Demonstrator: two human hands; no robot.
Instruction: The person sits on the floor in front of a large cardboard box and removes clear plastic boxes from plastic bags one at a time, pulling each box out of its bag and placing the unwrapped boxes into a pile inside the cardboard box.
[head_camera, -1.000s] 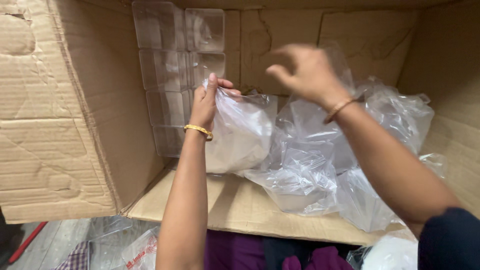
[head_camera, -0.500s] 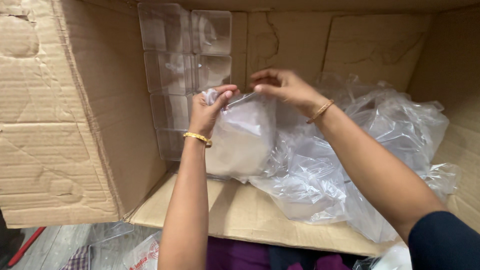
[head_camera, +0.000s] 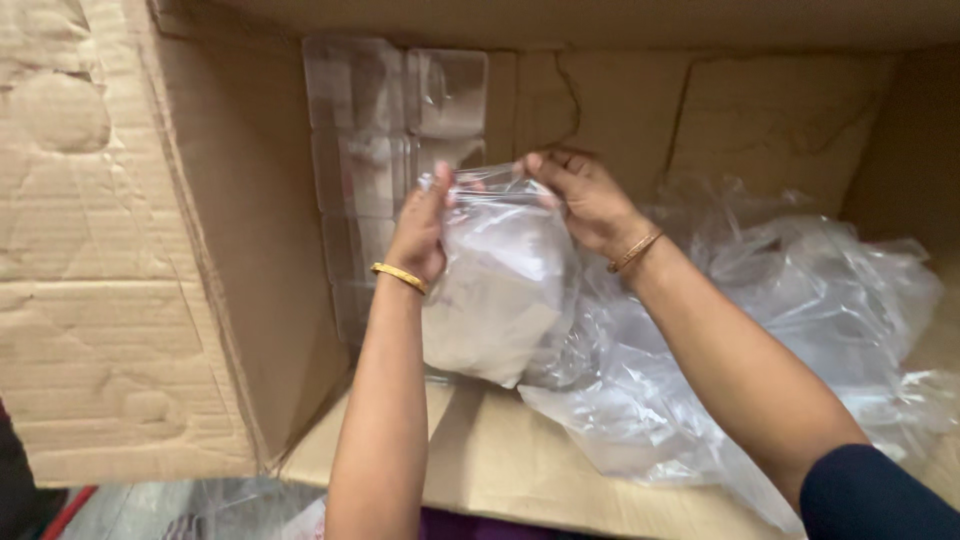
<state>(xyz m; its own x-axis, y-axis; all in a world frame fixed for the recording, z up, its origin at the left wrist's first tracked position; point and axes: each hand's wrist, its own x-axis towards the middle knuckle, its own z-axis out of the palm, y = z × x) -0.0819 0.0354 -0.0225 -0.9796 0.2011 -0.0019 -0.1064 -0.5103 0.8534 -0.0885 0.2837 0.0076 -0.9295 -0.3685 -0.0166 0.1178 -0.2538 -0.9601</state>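
Plastic bag (head_camera: 495, 290), clear and holding something pale and flat, hangs between both hands inside a big cardboard box (head_camera: 120, 300) lying on its side. That box is the largest thing about: its creased side wall rises to the left of the left hand (head_camera: 425, 230), its back wall stands just beyond both hands, and its lower flap stretches underneath them toward the person. To the right of the right hand (head_camera: 585, 200) and below that forearm lies a heap of loose clear plastic (head_camera: 800, 320), crumpled and spreading almost to the box's right wall. Behind and left of the left hand, stacked clear plastic containers (head_camera: 385, 150) stand against the back corner, close to that hand's knuckles. A gold bangle (head_camera: 398, 275) circles the left wrist, a thinner bangle (head_camera: 636, 250) the right.

Left hand is pinched shut on the bag's top left edge, thumb against fingers. Right hand is likewise closed on the top right edge, fingers curled over the rim, so the mouth is stretched between them.

Bare cardboard shows below the bag, on the flap toward the person; the heap crowds the right side, and the containers the left.
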